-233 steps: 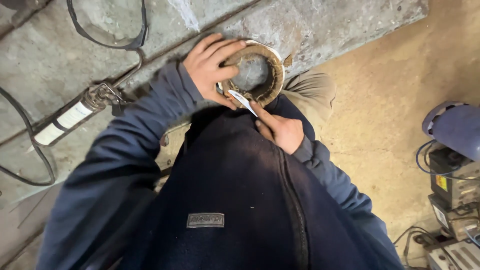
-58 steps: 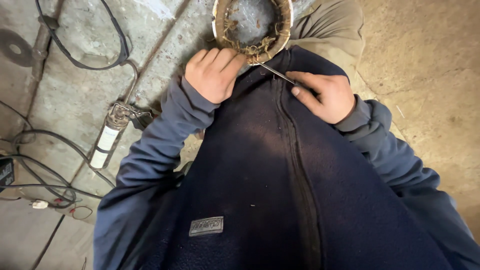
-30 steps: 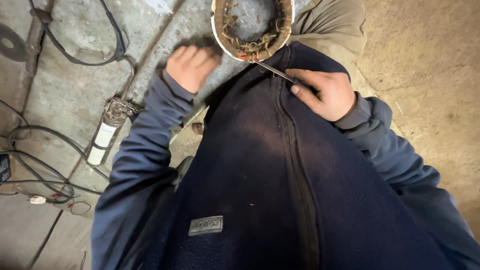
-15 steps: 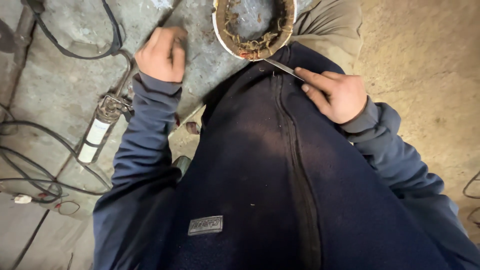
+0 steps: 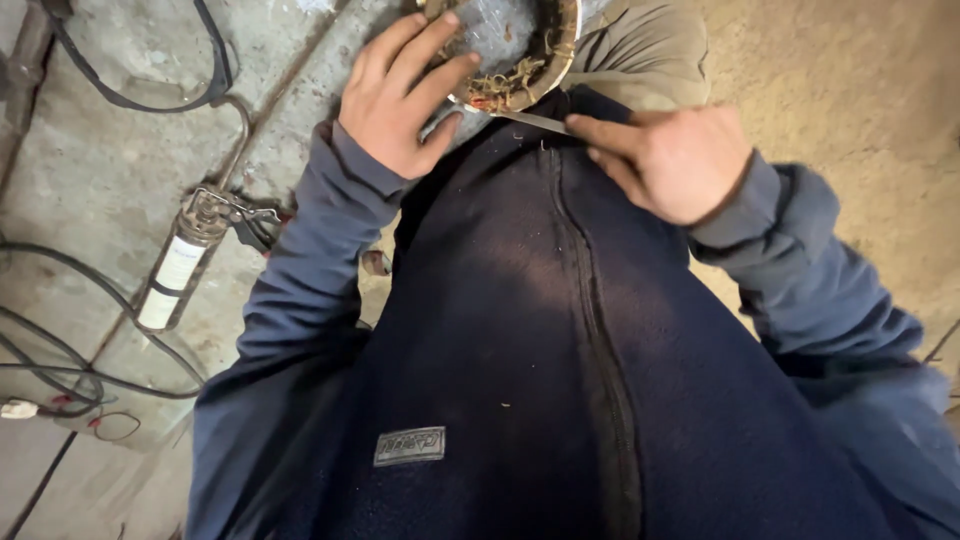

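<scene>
Moved: left hand [image 5: 405, 95] back from the floor onto the round housing [image 5: 515, 50], gripping its rim.
Right hand [image 5: 670, 160]: pinching thin metal blade [image 5: 525, 118].
Progress: tangled windings remain inside; clearing looks unfinished.

I wear a dark navy fleece jacket with a long zip running down its front and a small grey rectangular patch low on the chest. Its sleeves are a lighter blue-grey, ending in snug cuffs just behind my bare left hand [image 5: 400, 95] and right hand [image 5: 670, 160].
</scene>
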